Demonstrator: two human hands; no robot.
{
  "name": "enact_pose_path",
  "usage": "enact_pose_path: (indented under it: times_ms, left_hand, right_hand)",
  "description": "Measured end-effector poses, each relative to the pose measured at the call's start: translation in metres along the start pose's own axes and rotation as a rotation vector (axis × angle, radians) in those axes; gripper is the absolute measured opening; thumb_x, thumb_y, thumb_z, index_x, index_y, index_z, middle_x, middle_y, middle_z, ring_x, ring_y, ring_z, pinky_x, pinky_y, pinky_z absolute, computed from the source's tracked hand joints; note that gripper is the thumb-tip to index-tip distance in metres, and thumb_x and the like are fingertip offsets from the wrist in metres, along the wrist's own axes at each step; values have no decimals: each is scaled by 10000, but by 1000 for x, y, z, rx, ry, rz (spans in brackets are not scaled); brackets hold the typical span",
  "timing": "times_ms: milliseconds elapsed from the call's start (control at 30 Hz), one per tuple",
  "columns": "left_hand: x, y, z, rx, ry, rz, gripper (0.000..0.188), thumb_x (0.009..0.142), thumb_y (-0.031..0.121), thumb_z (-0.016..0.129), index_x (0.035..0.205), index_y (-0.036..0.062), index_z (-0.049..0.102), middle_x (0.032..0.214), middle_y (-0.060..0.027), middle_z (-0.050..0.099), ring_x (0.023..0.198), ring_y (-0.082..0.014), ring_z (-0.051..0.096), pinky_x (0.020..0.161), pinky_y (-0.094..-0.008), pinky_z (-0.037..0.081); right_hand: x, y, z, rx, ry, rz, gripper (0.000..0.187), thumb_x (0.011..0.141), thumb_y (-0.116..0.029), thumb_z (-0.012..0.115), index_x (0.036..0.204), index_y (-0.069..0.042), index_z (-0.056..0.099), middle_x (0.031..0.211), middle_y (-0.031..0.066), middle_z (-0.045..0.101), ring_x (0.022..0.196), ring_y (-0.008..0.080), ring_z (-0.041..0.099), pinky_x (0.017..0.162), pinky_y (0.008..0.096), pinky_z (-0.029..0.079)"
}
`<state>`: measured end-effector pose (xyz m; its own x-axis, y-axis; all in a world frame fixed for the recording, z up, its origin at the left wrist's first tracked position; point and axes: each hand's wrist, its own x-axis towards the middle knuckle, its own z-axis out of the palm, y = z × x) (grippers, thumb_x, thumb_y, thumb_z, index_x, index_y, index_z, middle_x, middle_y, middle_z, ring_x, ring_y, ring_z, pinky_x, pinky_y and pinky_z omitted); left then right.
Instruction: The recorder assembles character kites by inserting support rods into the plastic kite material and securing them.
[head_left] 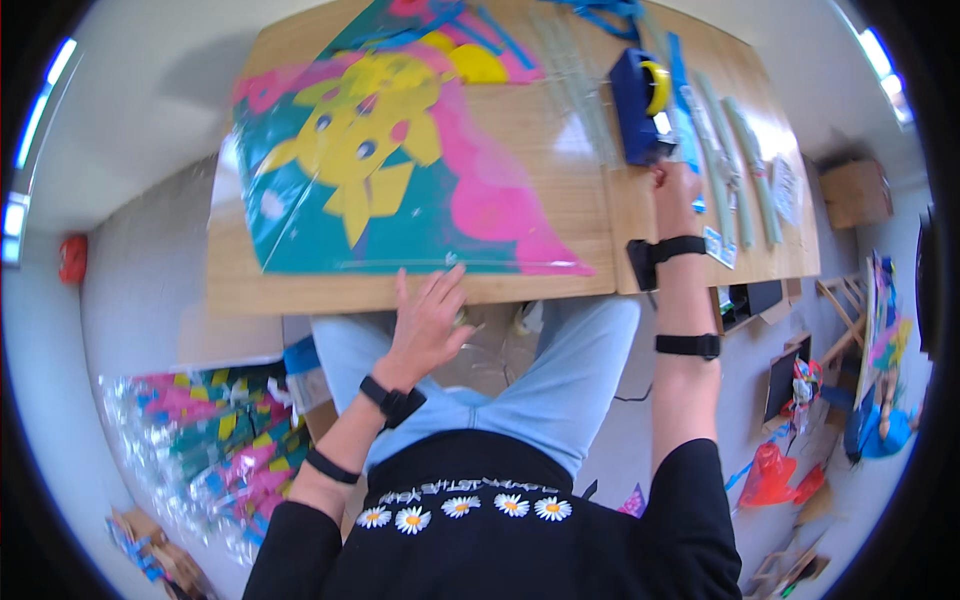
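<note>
A thin plastic sheet that looks like a kite sail (pixel 480 150) lies on the table, green and pink with a yellow cartoon figure. My left hand (pixel 432 318) is open at the table's front edge, fingers spread, their tips at the sheet's lower border. Toward the right, my right hand (pixel 676 182) is closed at the near end of a dark blue tape dispenser (pixel 632 110) with a yellow roll core. Its fingertips are pinched beside the cutter; whatever is between them is too small to make out.
Several pale green strips (pixel 752 165) lie right of the dispenser on the wooden table (pixel 400 292). Blue ribbons (pixel 610 18) sit at the far edge. On the floor at left is a pile of similar colourful sheets (pixel 215 445). A cardboard box (pixel 855 193) stands at right.
</note>
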<state>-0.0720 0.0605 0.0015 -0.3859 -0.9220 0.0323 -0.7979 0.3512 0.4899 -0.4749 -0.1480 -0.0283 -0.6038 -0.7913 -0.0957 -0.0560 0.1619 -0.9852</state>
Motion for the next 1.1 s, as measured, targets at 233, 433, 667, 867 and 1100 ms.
enact_pose_path:
  times_ms: [233, 433, 667, 867, 1100]
  left_hand:
    - [-5, 5, -8, -27, 10, 24, 399, 721, 210, 768, 1045, 56, 593, 1478, -98, 437, 1307, -305, 459, 1110, -695, 144]
    - [-28, -3, -11, -21, 34, -39, 407, 701, 195, 791, 1035, 51, 610, 1456, -100, 454, 1316, -301, 452, 1120, -675, 156]
    - [-48, -20, -26, -4, 101, -110, 409, 675, 201, 808, 1009, 58, 620, 1430, -104, 475, 1330, -317, 421, 1115, -671, 181]
    - [-44, -22, -17, -52, 122, -93, 365, 683, 193, 800, 957, 48, 609, 1427, -98, 472, 1314, -333, 422, 1107, -682, 179]
    - [-32, -19, -15, -87, 115, -59, 346, 692, 189, 788, 928, 26, 594, 1450, -92, 441, 1313, -327, 419, 1092, -693, 191]
  right_hand:
    - [-53, -15, 20, -174, -153, -31, 60, 815, -42, 639, 759, -24, 653, 643, 7, 598, 518, 88, 487, 475, 259, 372]
    - [-160, -63, 113, -502, -1183, -473, 41, 791, -43, 637, 809, -11, 620, 677, 37, 559, 659, 134, 544, 591, 293, 422]
    - [-213, -52, 174, -908, -1472, -893, 71, 723, -73, 601, 740, -10, 573, 755, 192, 595, 750, 385, 572, 633, 468, 432]
    - [-216, -48, 194, -1023, -1537, -953, 47, 706, -41, 567, 723, -26, 608, 749, 189, 616, 763, 402, 594, 611, 494, 435]
    - [-215, -49, 201, -1017, -1544, -964, 51, 697, -37, 570, 721, -25, 613, 737, 184, 620, 747, 406, 595, 599, 489, 434]
